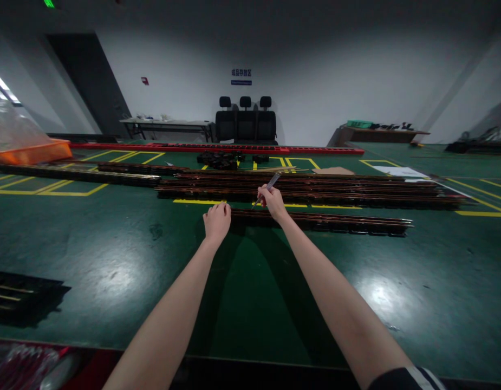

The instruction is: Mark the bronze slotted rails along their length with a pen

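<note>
My left hand (217, 221), fingers curled, grips the left end of a long black bar assembly (335, 221) with copper-coloured strips running along it. The assembly lies crosswise on the green table (250, 303). In my right hand (272, 200), held pen-like, is a screwdriver (273, 181) with a greyish, see-through handle. Its thin shaft slants down to the left, the tip at the strips just right of my left hand. I cannot tell whether the tip touches them. The end inside my left hand is hidden.
Behind lies a wider stack of similar copper-striped bars (307, 188). Black parts (218, 159) are heaped farther back. An orange tray (34, 151) with plastic bags stands at left. Another dark bar piece (23, 298) lies near left. Yellow lines mark the tabletop.
</note>
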Tool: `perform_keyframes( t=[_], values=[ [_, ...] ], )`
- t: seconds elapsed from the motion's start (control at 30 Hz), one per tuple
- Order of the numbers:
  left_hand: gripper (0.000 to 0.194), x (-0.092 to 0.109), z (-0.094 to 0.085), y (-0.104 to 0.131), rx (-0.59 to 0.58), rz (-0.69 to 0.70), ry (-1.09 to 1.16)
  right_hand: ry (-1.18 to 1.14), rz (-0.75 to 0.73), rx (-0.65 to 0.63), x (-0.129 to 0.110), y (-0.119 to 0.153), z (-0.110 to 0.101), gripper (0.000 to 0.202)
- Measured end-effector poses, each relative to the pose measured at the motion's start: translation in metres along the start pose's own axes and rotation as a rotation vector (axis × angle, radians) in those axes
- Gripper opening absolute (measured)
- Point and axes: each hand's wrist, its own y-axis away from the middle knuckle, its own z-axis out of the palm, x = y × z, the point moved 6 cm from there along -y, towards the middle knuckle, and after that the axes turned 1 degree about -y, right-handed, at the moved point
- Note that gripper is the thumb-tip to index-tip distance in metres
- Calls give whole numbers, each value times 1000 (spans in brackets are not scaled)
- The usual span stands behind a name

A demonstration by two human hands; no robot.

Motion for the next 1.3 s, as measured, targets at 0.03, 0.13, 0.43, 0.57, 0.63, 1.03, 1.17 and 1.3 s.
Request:
perform_keyframes(
  t=[0.03, 0.13, 0.43, 0.57, 0.63, 1.03, 1.17, 1.3],
  values=[
    [35, 1, -1, 0, 14, 5, -11, 0, 1, -2, 0, 0, 0, 27],
    [34, 7, -2, 2, 64, 82, -61, 3, -8, -13, 1, 0, 1, 28],
    [40, 29, 10, 9, -52, 374, -126, 8, -41, -12, 3, -1, 1, 28],
    [40, 29, 10, 7, -66, 348, -166, 24, -27, 18, 4, -3, 0, 27],
    [40, 29, 10, 7, -61, 347, -189, 23, -35, 21, 4, -3, 1, 27],
    [42, 31, 8, 5, -60, 342, -189, 90, -83, 26, 1, -2, 1, 28],
    [41, 31, 9, 5, -61, 343, -225, 80, -68, 14, 1, -2, 0, 26],
    [40, 30, 10, 4, -61, 343, -237, 71, -63, -8, 0, -2, -2, 26]
  ],
)
